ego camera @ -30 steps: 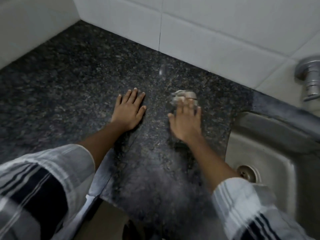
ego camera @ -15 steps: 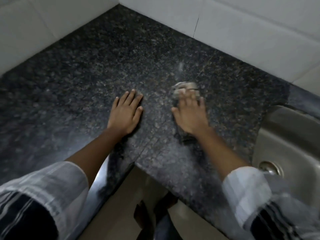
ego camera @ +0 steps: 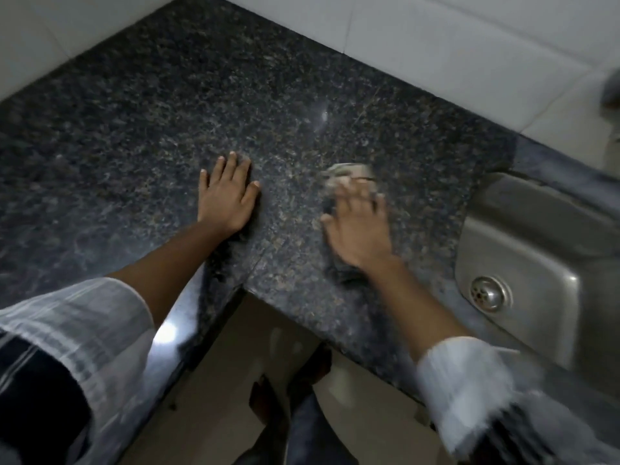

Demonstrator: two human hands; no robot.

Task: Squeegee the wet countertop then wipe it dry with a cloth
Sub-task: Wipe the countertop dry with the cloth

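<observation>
The dark speckled granite countertop (ego camera: 141, 135) fills an inner corner below white tiled walls. My left hand (ego camera: 228, 196) lies flat on it, palm down, fingers apart, holding nothing. My right hand (ego camera: 359, 226) presses down on a small pale cloth (ego camera: 349, 172). The cloth's edge shows past my fingertips and a darker part under my wrist. This hand is blurred by motion. No squeegee is in view.
A steel sink (ego camera: 536, 250) with a round drain (ego camera: 488, 293) is set into the counter at right. A tap (ego camera: 612, 85) shows at the right edge. The counter's front edge makes an inner corner near my forearms, with the floor and my feet (ego camera: 268, 401) below.
My right hand with the cloth has slid a little toward the sink and toward me. The left hand stays planted. The view has shifted, showing more of the sink.
</observation>
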